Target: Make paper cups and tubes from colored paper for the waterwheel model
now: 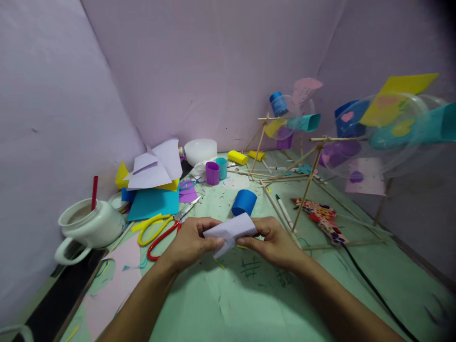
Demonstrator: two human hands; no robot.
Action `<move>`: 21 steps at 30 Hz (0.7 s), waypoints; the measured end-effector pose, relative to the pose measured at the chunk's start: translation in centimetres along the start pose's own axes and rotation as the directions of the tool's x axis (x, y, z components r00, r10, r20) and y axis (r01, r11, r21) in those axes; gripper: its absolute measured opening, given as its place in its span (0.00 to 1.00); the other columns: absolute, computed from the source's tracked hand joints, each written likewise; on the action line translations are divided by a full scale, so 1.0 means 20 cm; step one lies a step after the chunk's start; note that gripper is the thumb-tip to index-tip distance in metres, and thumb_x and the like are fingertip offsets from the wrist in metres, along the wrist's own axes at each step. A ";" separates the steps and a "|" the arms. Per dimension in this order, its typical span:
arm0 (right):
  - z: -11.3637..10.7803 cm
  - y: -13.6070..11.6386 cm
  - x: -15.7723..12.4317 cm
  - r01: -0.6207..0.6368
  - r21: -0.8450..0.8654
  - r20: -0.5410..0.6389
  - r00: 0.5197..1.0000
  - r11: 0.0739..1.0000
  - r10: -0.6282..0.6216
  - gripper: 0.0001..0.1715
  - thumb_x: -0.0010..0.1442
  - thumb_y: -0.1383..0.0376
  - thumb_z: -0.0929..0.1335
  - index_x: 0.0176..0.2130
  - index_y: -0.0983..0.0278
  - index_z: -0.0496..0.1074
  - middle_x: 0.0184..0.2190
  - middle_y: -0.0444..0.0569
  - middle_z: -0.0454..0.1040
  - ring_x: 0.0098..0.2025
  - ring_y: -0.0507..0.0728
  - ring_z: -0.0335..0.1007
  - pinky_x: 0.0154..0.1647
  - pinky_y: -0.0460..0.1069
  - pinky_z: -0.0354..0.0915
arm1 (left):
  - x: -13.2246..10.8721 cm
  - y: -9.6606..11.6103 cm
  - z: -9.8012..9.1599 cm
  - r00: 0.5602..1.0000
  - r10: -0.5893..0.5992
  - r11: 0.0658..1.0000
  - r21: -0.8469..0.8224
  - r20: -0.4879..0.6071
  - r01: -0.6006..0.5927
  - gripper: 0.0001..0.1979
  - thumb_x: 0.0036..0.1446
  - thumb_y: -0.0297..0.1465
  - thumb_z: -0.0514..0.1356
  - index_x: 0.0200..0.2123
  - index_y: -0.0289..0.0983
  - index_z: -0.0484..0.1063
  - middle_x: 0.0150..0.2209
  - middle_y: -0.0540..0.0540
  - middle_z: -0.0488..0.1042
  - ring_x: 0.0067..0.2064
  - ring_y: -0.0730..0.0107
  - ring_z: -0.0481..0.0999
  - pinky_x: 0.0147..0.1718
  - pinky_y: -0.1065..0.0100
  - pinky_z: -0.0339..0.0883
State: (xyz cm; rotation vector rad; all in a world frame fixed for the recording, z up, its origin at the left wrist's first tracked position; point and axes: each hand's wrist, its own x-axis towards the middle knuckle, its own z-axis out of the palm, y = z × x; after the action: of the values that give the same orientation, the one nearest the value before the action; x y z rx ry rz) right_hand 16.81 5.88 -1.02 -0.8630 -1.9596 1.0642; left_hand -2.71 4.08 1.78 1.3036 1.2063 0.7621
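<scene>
A folded piece of pale lilac-white paper is held up between both hands over the green table cover. My left hand pinches its left end between thumb and fingers. At the other end, my right hand grips the paper the same way. Just beyond it lies a blue paper tube on its side. To the left of my left hand rests a pair of scissors with yellow and red handles, blades partly apart.
On the left stand a white pot and a stack of coloured paper. Purple and teal paper tubes stand near a white bowl. Stick frames carrying paper-cup wheels rise at right, near a glue gun with a black cord.
</scene>
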 end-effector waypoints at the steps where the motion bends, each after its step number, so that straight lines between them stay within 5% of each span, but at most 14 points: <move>1: 0.00 0.00 0.00 0.000 -0.024 -0.032 0.999 1.000 -0.001 0.05 0.51 0.66 0.69 0.30 0.65 0.76 0.27 0.47 0.77 0.31 0.55 0.72 0.34 0.48 0.66 | 0.00 0.00 0.00 1.000 0.004 1.000 0.004 -0.023 -0.004 0.14 0.36 0.30 0.64 0.31 0.33 0.76 0.24 0.50 0.74 0.26 0.71 0.69 0.26 0.71 0.60; 6: 0.01 0.00 0.02 -0.047 -0.091 -0.213 0.977 0.995 0.027 0.05 0.45 0.64 0.72 0.24 0.64 0.74 0.32 0.50 0.73 0.37 0.58 0.68 0.40 0.53 0.64 | 0.02 -0.02 0.01 0.991 0.021 0.999 -0.041 -0.133 -0.027 0.13 0.35 0.29 0.64 0.30 0.32 0.76 0.24 0.49 0.75 0.26 0.71 0.70 0.26 0.71 0.62; 10: 0.05 0.01 0.02 -0.185 0.315 -0.328 0.899 0.931 0.290 0.26 0.39 0.62 0.74 0.40 0.62 0.69 0.43 0.52 0.69 0.41 0.58 0.68 0.38 0.51 0.66 | 0.03 -0.05 0.06 0.975 0.072 0.987 -0.128 -0.210 -0.101 0.15 0.37 0.30 0.65 0.33 0.32 0.75 0.27 0.48 0.77 0.28 0.68 0.73 0.29 0.70 0.65; 12: 0.09 0.02 0.02 -0.211 0.513 -0.258 0.887 0.832 0.384 0.35 0.37 0.59 0.75 0.46 0.62 0.65 0.41 0.51 0.71 0.39 0.58 0.69 0.37 0.51 0.67 | 0.03 -0.06 0.10 0.960 0.097 0.982 -0.131 -0.262 -0.135 0.16 0.37 0.31 0.65 0.34 0.32 0.75 0.29 0.46 0.78 0.31 0.66 0.74 0.30 0.69 0.66; 15: 0.11 0.03 0.00 -0.294 0.560 -0.113 0.899 0.775 0.423 0.27 0.41 0.54 0.73 0.38 0.68 0.70 0.31 0.51 0.74 0.33 0.57 0.70 0.32 0.50 0.66 | 0.01 -0.04 0.17 0.944 0.110 0.984 -0.098 -0.310 -0.146 0.15 0.38 0.31 0.64 0.33 0.32 0.73 0.29 0.46 0.78 0.32 0.64 0.75 0.30 0.69 0.67; 21: 0.08 0.04 0.00 -0.296 0.468 -0.186 0.888 0.833 0.420 0.19 0.42 0.58 0.74 0.31 0.69 0.72 0.25 0.47 0.72 0.27 0.53 0.65 0.28 0.48 0.62 | 0.01 -0.06 0.19 0.964 0.161 0.984 -0.037 -0.213 -0.172 0.13 0.43 0.35 0.63 0.32 0.32 0.73 0.29 0.45 0.78 0.31 0.65 0.75 0.30 0.70 0.67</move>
State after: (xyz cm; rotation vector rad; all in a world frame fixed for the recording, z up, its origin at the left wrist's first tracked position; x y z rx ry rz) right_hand 15.65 5.53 -2.35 -1.0895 -1.2753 1.4343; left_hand 0.74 2.83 -0.01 1.3150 1.2420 1.0699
